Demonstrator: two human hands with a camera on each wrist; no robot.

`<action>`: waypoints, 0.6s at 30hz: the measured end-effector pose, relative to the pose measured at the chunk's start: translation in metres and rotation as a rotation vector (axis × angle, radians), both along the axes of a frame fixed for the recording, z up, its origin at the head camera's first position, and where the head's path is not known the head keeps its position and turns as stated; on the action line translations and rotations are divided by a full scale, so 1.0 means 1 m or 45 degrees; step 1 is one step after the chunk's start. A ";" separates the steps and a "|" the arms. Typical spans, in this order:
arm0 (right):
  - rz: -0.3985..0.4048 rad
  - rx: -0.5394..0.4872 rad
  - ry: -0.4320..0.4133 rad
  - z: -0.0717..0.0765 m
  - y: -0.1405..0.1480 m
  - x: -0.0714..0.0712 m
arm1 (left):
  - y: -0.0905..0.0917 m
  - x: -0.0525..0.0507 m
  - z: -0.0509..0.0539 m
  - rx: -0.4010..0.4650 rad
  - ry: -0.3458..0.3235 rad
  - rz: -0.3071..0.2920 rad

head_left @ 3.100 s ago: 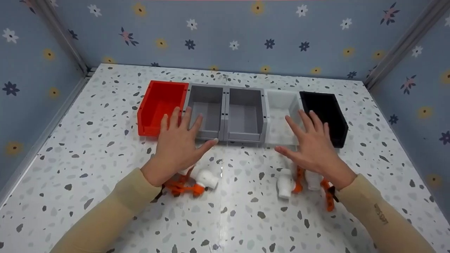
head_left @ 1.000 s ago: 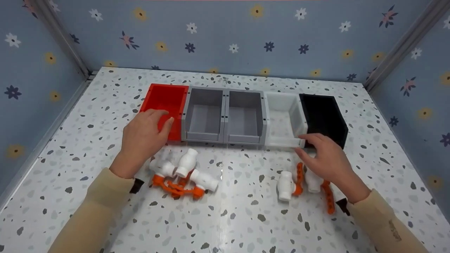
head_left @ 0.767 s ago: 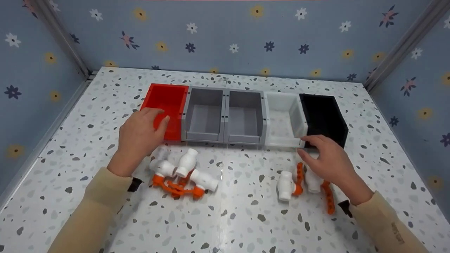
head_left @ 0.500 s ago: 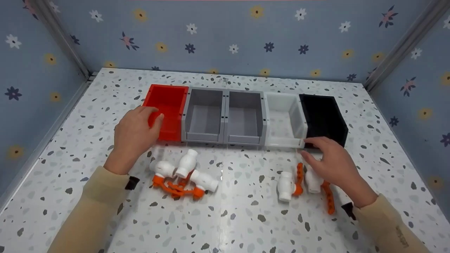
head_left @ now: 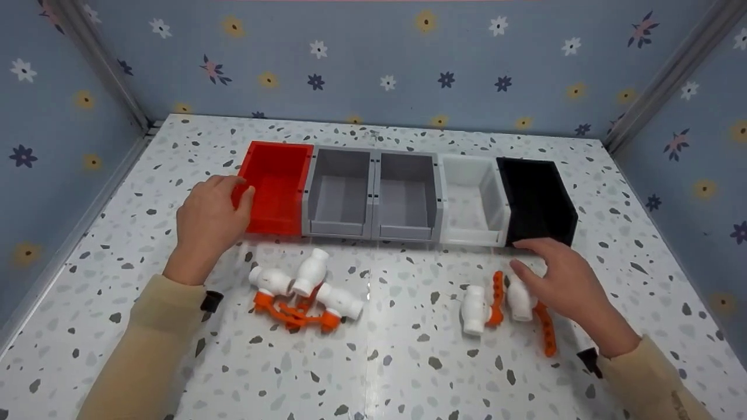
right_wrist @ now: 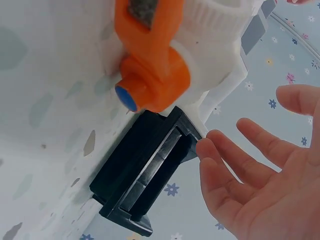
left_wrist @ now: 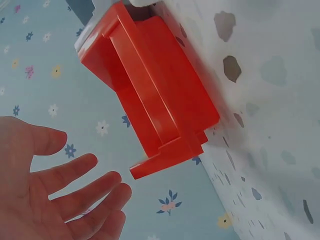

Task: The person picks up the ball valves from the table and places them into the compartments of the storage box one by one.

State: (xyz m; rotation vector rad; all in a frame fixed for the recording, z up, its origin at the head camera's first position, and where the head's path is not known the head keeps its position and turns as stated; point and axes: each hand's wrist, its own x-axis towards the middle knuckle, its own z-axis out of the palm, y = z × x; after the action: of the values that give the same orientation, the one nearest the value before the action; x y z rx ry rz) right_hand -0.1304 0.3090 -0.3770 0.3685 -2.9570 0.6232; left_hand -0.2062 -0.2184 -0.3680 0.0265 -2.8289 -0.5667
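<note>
As five bins stand side by side, seemingly ranked for easy reach, the left hand hovers beside the red bin and the right hand near two white-and-orange valves, both relaxed, half-spread and empty; three more valves lie clustered on the worktop.

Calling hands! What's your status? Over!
Left hand empty, by red bin. Right hand empty, near black bin. Five valves on table, unheld. Nothing seems in the way.
</note>
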 end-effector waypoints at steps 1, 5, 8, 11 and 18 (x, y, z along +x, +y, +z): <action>-0.005 -0.001 -0.008 -0.001 0.001 0.001 | -0.001 -0.001 -0.001 0.002 -0.017 0.005; -0.023 -0.008 -0.054 -0.002 0.005 0.004 | -0.006 -0.004 -0.003 0.016 -0.061 0.019; -0.024 -0.025 -0.079 -0.002 0.008 0.006 | -0.010 -0.005 -0.005 0.024 -0.071 0.030; -0.019 -0.038 -0.089 -0.003 0.012 0.009 | -0.013 -0.007 -0.007 0.037 -0.074 0.036; -0.001 -0.051 -0.122 -0.009 0.021 0.012 | -0.020 -0.009 -0.011 0.089 -0.142 0.056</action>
State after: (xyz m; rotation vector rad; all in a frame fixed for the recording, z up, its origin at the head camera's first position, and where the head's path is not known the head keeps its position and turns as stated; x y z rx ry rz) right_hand -0.1179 0.3301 -0.3864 0.3432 -3.0297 0.7191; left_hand -0.2153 -0.2382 -0.3786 0.1376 -2.9067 -0.6739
